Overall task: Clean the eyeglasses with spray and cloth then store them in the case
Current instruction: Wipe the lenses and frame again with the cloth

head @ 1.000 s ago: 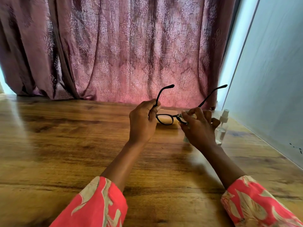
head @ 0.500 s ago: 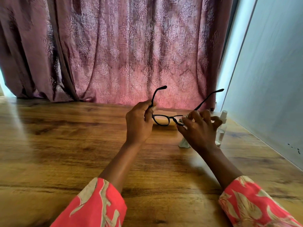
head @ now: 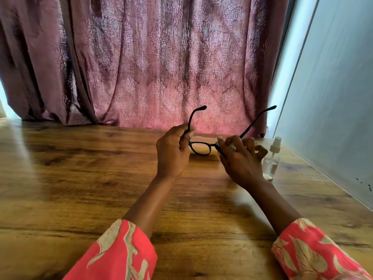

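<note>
Black-framed eyeglasses (head: 200, 148) are held above the wooden table, temples unfolded and pointing up and away. My left hand (head: 172, 151) grips the frame at its left hinge. My right hand (head: 241, 160) pinches the right lens, which is hidden under the fingers. A small pale bit of cloth (head: 232, 147) shows between thumb and fingers. A clear spray bottle (head: 272, 160) with a white nozzle stands upright just right of my right hand. Behind the glasses lies a tan case (head: 210, 136), mostly hidden by them.
A pink patterned curtain (head: 157, 67) hangs along the table's far edge. A pale wall (head: 333, 98) borders the table (head: 80, 178) on the right. My red patterned sleeves are at the bottom of the view.
Both hands stay on the glasses with little movement. The pale cloth corner that hung below my right hand half a second ago no longer shows there.
</note>
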